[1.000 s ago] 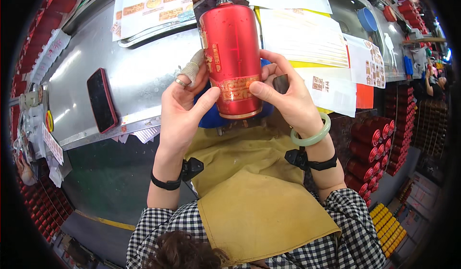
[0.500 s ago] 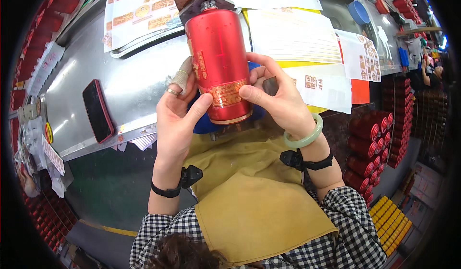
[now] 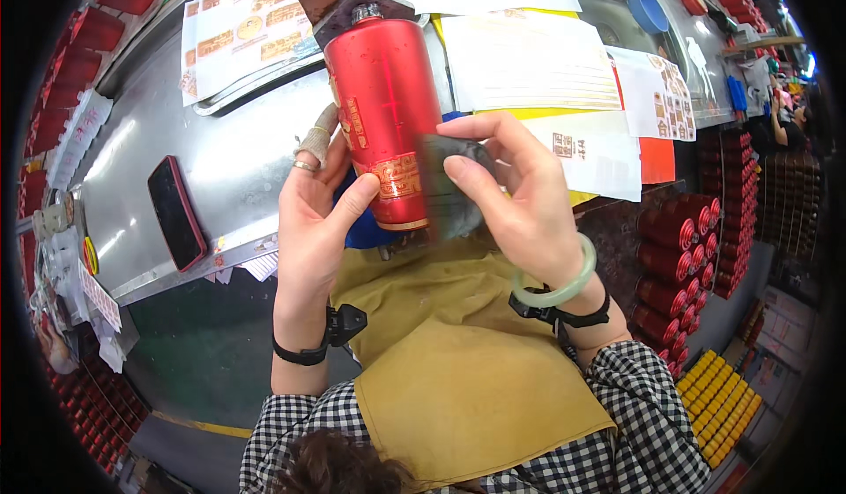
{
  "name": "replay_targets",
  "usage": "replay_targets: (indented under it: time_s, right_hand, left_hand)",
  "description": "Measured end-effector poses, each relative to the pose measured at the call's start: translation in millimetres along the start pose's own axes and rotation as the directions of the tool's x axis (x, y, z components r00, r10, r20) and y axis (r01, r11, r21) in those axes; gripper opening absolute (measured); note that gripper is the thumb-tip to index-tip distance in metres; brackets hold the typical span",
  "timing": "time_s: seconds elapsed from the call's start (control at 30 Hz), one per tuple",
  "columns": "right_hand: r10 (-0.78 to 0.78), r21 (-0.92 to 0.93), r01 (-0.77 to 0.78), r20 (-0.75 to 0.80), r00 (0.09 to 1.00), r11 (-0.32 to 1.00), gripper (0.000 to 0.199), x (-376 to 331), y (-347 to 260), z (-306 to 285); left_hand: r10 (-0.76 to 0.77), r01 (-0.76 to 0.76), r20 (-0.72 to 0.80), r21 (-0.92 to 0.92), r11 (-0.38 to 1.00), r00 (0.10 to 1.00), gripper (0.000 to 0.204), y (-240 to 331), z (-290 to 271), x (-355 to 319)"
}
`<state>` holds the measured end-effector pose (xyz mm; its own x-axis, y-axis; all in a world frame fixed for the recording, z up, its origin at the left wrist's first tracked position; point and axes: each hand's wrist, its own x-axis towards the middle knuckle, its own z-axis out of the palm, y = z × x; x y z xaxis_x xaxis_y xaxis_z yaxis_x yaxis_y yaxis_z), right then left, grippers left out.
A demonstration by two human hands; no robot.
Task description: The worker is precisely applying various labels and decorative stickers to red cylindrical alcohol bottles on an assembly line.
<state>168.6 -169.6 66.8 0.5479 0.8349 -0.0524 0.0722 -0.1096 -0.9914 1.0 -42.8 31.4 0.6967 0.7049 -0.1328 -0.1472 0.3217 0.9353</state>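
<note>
So the red bottle [image 3: 381, 124] sits upright-ish above the steel table [image 3: 229, 159], neck tipped toward 11 o'clock. My left hand [image 3: 317, 203] wraps its lower half; my right hand [image 3: 515, 190] pinches a blurry dark pad [image 3: 449, 185] against it at 3 o'clock.

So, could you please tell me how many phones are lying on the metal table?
1. A dark phone with a red edge lies flat on the metal table, to the left of the left hand; papers could hide others.
</note>
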Motion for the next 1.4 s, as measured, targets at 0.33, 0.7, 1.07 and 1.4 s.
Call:
replay_targets:
  time_s: [0.33,0.7,1.07,1.4]
  right_hand:
    - [-0.279,-0.197,0.247,-0.157,0.947,0.949,0.017,4,10,-22]
    - [-0.417,-0.187,0.382,-0.214,0.883,0.905,0.025,32,1,-26]
    - [-0.706,-0.325,0.857,0.487,0.514,0.401,0.024,8,15,-10]
    - [-0.729,-0.241,0.911,0.547,0.413,0.336,0.028,18,32,-26]
  left_hand:
    - [0.316,-0.266,-0.095,0.347,0.899,0.944,0.075,-32,11,-14]
    - [0.528,-0.373,0.309,0.928,0.017,0.791,0.065,-35,49,-17]
    - [0.531,-0.347,0.054,0.812,0.47,0.846,0.102,-47,15,-10]
    - [0.5,-0.328,0.031,0.788,0.52,0.866,0.093,-52,6,-14]
